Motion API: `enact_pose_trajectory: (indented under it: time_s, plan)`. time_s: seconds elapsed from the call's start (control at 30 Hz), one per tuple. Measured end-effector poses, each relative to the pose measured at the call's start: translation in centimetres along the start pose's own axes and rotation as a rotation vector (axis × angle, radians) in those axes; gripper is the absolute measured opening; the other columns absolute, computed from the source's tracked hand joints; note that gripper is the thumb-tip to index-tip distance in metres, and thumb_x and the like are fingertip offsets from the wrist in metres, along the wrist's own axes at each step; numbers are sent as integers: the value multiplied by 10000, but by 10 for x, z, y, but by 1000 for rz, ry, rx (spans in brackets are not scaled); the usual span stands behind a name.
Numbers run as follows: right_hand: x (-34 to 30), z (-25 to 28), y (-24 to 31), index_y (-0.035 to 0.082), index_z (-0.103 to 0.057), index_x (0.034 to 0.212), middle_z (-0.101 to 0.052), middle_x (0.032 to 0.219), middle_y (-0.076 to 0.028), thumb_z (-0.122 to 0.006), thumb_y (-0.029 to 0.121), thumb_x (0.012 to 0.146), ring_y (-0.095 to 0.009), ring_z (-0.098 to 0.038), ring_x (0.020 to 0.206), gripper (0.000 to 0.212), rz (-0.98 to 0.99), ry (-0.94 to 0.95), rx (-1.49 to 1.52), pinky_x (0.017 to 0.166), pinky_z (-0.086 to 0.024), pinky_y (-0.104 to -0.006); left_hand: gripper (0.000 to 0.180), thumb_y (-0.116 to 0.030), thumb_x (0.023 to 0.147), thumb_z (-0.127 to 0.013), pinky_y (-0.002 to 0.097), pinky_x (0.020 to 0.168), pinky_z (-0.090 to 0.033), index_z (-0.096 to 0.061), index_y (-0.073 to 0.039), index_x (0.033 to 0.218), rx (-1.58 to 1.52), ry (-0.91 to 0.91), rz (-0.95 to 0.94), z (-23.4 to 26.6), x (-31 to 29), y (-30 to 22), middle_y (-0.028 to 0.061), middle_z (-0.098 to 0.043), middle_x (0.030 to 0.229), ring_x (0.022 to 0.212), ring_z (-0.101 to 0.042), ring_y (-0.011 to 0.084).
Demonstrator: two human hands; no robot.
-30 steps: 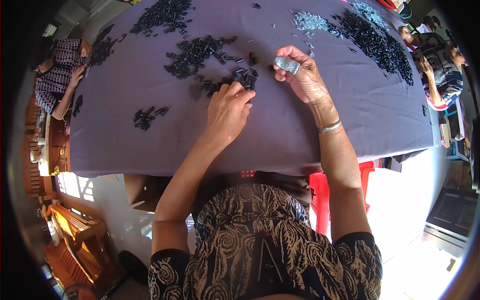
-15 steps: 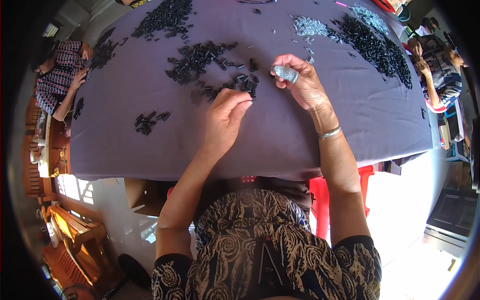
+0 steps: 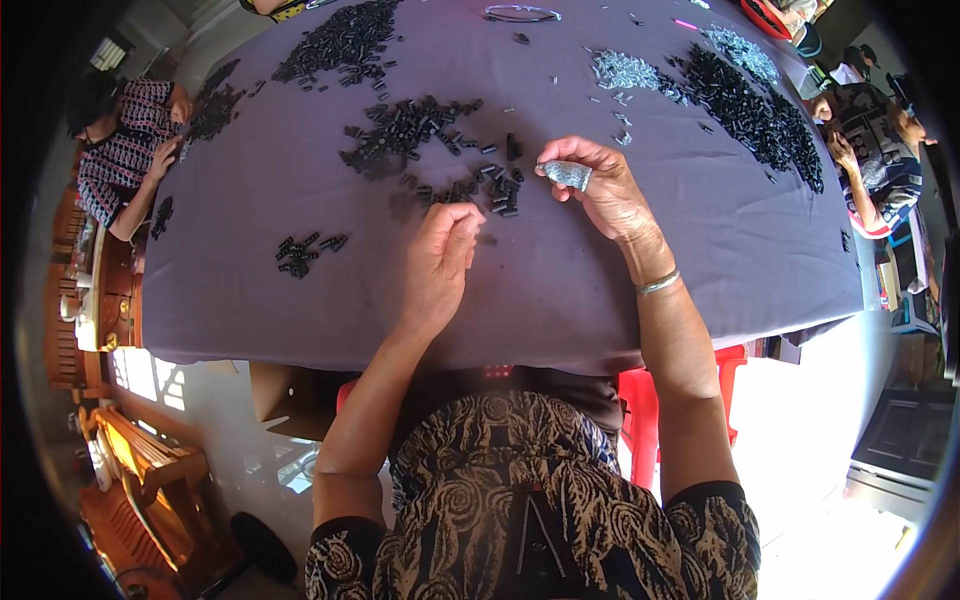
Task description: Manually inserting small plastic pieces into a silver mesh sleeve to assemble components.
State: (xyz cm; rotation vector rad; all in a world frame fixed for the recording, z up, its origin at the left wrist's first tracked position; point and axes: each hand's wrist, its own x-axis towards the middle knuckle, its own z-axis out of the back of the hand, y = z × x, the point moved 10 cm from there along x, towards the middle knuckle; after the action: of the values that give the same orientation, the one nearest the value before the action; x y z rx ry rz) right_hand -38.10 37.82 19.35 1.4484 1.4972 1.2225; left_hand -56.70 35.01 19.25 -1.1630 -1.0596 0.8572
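My left hand (image 3: 438,262) is held just nearer to me than the small black cylindrical pieces (image 3: 490,185), its fingers curled in and thumb pressed against them. Whatever it may pinch is hidden. To the right of those pieces, my right hand (image 3: 605,195) is raised with the fingers brought together toward the thumb. A silvery-grey sleeve-like cover (image 3: 567,175) appears to sit over that thumb. Between the fingertips I cannot make out what is held. A larger heap of black pieces (image 3: 405,130) lies beyond my left hand, and a small cluster (image 3: 300,252) lies to its left.
The purple-grey cloth (image 3: 560,280) covers the table. More black pieces (image 3: 345,40) lie far left, others (image 3: 750,110) far right, beside clear pieces (image 3: 625,70). A metal ring (image 3: 522,14) lies at the back. Two people (image 3: 130,140) (image 3: 880,150) sit at the sides.
My left hand has drawn back slightly toward me and left, away from the nearest black pieces. My right hand stays pinched, a little lower in the picture. The view has shifted slightly.
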Motion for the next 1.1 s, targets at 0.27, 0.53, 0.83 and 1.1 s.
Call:
enact_pose_trajectory:
  time_s: [0.27, 0.53, 0.83, 1.1]
  plan:
    - [0, -1, -2, 51, -643, 950, -625, 880, -26, -627, 62, 853, -60, -530, 728, 99, -5, -20, -63, 603, -419, -201, 125, -100, 893, -605, 216, 551, -418, -639, -52, 1004, -427, -96, 362, 12, -8, 38, 54, -636, 927, 740, -567, 99]
    - [1, 3, -4, 56, -646, 950, -634, 856, 3, -613, 54, 863, -49, -549, 759, 93, 6, -13, -97, 600, -417, -191, 126, -85, 885, -611, 233, 563, -457, -639, -41, 1000, -432, -86, 330, 10, -7, 39, 82, -657, 933, 768, -606, 114]
    - [-12, -46, -1, 33, -619, 957, -590, 899, 22, -624, 42, 858, -49, -528, 813, 100, 106, 150, -281, 724, -441, -209, 153, -129, 894, -610, 235, 571, -460, -612, -52, 1027, -535, -115, 404, -6, -4, 46, 92, -668, 934, 752, -613, 114]
    - [-16, -55, 13, 10, -613, 919, -603, 886, -27, -630, -40, 801, -89, -575, 842, 130, 216, 129, -493, 763, -487, -239, 180, -139, 869, -649, 234, 578, -466, -607, -44, 1017, -619, -176, 416, -12, -3, 46, 93, -667, 910, 748, -623, 117]
